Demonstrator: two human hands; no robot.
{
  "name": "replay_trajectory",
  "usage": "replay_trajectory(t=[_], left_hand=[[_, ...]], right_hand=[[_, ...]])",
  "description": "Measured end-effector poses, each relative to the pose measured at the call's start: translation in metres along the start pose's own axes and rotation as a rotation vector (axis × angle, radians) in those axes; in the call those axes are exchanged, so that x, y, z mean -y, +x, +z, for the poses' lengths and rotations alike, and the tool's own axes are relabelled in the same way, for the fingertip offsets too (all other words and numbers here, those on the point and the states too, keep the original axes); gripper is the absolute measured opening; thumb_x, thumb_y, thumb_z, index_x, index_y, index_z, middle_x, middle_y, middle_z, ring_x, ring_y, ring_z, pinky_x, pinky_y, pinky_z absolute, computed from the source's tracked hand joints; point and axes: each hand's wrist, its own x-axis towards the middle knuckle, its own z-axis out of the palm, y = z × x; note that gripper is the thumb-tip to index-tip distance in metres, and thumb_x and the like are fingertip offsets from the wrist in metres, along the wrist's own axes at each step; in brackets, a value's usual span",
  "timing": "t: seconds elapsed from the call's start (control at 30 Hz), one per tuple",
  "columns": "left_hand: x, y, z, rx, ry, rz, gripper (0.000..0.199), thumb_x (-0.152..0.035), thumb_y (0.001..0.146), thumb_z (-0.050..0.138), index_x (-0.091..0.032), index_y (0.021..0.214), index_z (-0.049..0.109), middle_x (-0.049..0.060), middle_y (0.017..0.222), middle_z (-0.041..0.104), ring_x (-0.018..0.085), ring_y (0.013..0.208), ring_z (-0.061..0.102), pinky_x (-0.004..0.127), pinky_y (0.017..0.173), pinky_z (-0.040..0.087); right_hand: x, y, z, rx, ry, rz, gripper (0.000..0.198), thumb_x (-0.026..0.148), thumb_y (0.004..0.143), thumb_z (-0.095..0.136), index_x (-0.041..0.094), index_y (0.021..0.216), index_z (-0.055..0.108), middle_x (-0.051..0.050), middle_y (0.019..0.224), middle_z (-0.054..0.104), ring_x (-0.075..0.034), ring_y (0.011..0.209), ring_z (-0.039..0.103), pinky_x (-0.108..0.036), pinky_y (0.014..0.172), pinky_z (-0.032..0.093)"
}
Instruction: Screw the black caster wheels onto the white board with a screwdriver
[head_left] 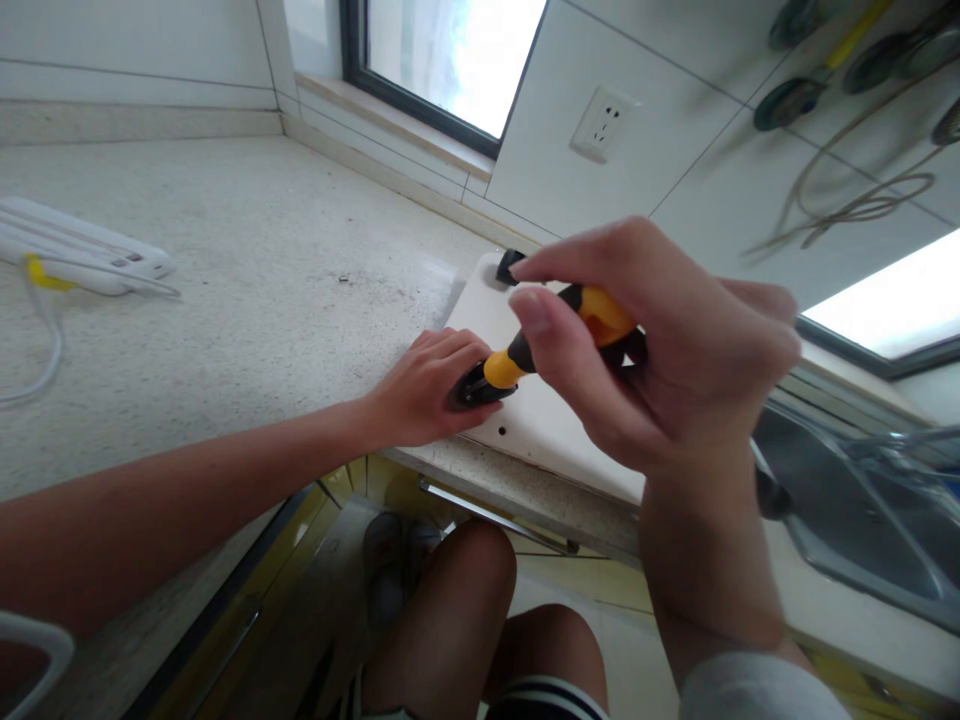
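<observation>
My right hand point(660, 340) is wrapped around a yellow and black screwdriver point(540, 345), which slants down to the left. The screwdriver's lower end meets a black fitting point(480, 388) at the near left corner of a white board point(574, 430). Around that fitting, my left hand point(427, 385) is closed, fingers on its far side and thumb on the near side. The driver's tip and any screw are hidden. A similar black piece point(510, 266) stands on the board's far left corner. Close to the near edge, the board shows a small dark hole point(502, 431).
The board lies on a speckled pale countertop point(247, 260). A white power strip point(82, 245) with a cable sits at far left. To the right is a metal sink point(847, 500). A wall socket point(606, 122) and a hanging cord point(862, 205) are behind. Below is a drawer handle point(499, 515).
</observation>
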Motion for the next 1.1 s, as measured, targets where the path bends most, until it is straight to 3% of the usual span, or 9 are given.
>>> replay_trajectory(t=[0.1,0.27,0.4,0.5,0.57,0.67,0.8,0.97,1.1], left_hand=[[0.001,-0.001,0.0,-0.01,0.025,0.02,0.031,-0.045,0.1,0.072,-0.022,0.12,0.067,0.011,0.125,0.076,0.033,0.112,0.07,0.048,0.096,0.051],[-0.001,0.0,-0.002,0.021,0.001,-0.003,0.028,-0.043,0.1,0.071,-0.023,0.119,0.067,0.009,0.121,0.076,0.032,0.112,0.069,0.046,0.096,0.051],[-0.003,0.001,-0.003,0.036,0.021,-0.007,0.03,-0.042,0.1,0.072,-0.02,0.12,0.066,0.01,0.126,0.074,0.032,0.114,0.068,0.047,0.097,0.05],[-0.003,0.002,-0.002,0.057,0.022,-0.024,0.032,-0.041,0.099,0.075,-0.021,0.121,0.065,0.009,0.125,0.074,0.03,0.114,0.066,0.045,0.098,0.05],[-0.003,0.002,-0.002,0.054,0.015,-0.028,0.031,-0.041,0.098,0.076,-0.022,0.121,0.065,0.008,0.124,0.074,0.03,0.113,0.066,0.046,0.099,0.05],[-0.002,0.001,-0.002,0.024,0.02,0.001,0.029,-0.041,0.099,0.073,-0.022,0.12,0.066,0.011,0.125,0.075,0.031,0.112,0.067,0.049,0.098,0.05],[-0.001,0.0,-0.001,0.014,0.002,-0.003,0.029,-0.041,0.098,0.071,-0.021,0.12,0.067,0.01,0.122,0.076,0.032,0.111,0.069,0.048,0.094,0.051],[0.0,0.0,0.0,-0.012,0.013,0.025,0.028,-0.042,0.099,0.071,-0.021,0.117,0.066,0.011,0.121,0.076,0.032,0.111,0.068,0.047,0.095,0.05],[0.0,0.001,-0.001,0.026,0.005,-0.001,0.028,-0.041,0.099,0.072,-0.022,0.118,0.065,0.009,0.122,0.075,0.029,0.11,0.067,0.045,0.094,0.049]], right_hand=[[-0.003,0.001,-0.001,0.107,0.095,0.025,0.041,0.023,0.107,0.056,0.011,0.142,0.072,-0.002,0.092,0.071,-0.013,0.078,0.066,-0.031,0.078,0.056],[-0.002,0.001,-0.001,-0.023,-0.033,0.008,0.024,0.042,0.106,0.07,0.021,0.114,0.077,0.003,0.081,0.069,-0.009,0.06,0.049,-0.029,0.061,0.045],[0.008,0.002,-0.009,0.258,0.163,0.09,0.048,0.024,0.107,0.055,0.016,0.153,0.062,-0.004,0.11,0.073,-0.015,0.086,0.065,-0.033,0.078,0.055],[0.009,0.001,-0.005,0.051,0.012,0.006,0.019,0.035,0.104,0.069,0.019,0.11,0.076,0.002,0.075,0.064,-0.011,0.061,0.049,-0.033,0.059,0.042],[0.007,0.001,0.003,-0.058,-0.022,-0.006,0.027,0.049,0.101,0.078,0.023,0.093,0.072,0.004,0.066,0.061,-0.01,0.056,0.047,-0.031,0.054,0.036],[0.006,0.005,0.013,0.02,0.041,0.046,0.037,0.063,0.103,0.072,0.027,0.105,0.073,0.0,0.077,0.07,-0.014,0.072,0.066,-0.028,0.058,0.044],[0.007,0.013,0.014,0.072,0.082,0.075,0.042,0.068,0.103,0.069,0.027,0.107,0.072,-0.001,0.08,0.073,-0.016,0.078,0.071,-0.028,0.059,0.047],[0.006,0.006,0.006,0.051,0.021,0.08,0.04,0.066,0.104,0.069,0.026,0.101,0.07,0.0,0.076,0.07,-0.014,0.071,0.066,-0.028,0.056,0.043],[0.004,-0.002,-0.002,-0.041,-0.111,0.015,0.036,0.054,0.102,0.076,0.021,0.089,0.07,0.002,0.068,0.063,-0.009,0.057,0.047,-0.029,0.051,0.032]])
